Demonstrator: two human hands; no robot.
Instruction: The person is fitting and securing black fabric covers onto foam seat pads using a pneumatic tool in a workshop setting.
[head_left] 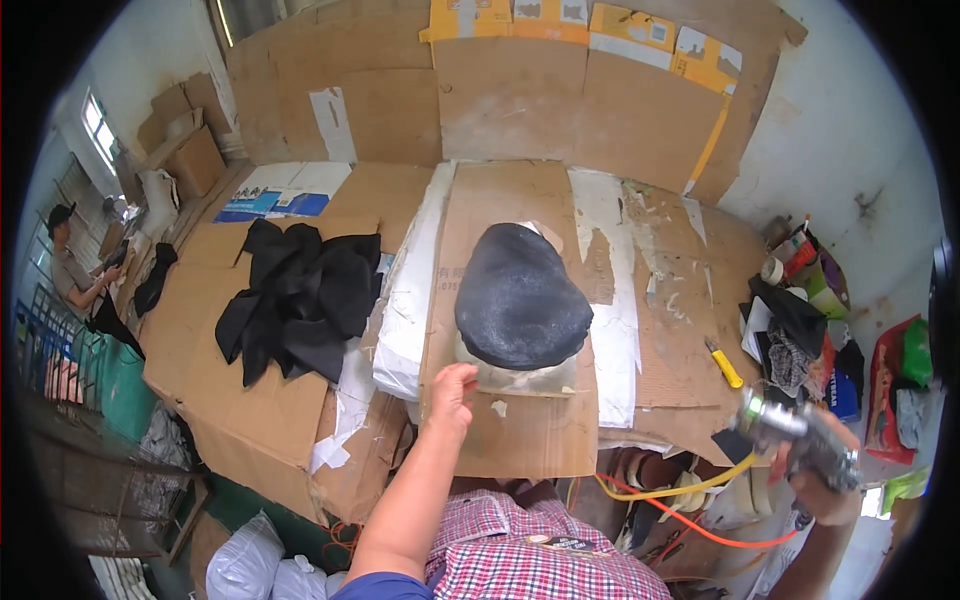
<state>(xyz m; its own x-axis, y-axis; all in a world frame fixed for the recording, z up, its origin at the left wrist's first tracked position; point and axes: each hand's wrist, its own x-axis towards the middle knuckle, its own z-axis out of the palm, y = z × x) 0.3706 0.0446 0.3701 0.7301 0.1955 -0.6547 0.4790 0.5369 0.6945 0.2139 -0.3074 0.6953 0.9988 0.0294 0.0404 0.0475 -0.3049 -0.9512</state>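
A dark, rounded, pear-shaped cushion, like a seat pad (522, 298), rests on a pale block (520, 380) in the middle of the cardboard-covered bench. By the block's near left corner is my left hand (453, 398), empty, its fingers loosely curled and apart. Out to the right, my right hand (825, 475) grips a grey metal air gun (800, 440), blurred by motion; its exact kind is unclear. A yellow hose (690, 490) runs from the gun down to the left. Several black fabric pieces (300, 300) lie heaped on the bench's left side.
Beyond the bench stands a cardboard wall (510, 110). A yellow-handled cutter (724, 364) lies right of the cushion, near a pile of scraps and bags (800, 340). An orange hose (700, 530) hangs below the front edge. Another person (85, 270) stands far left.
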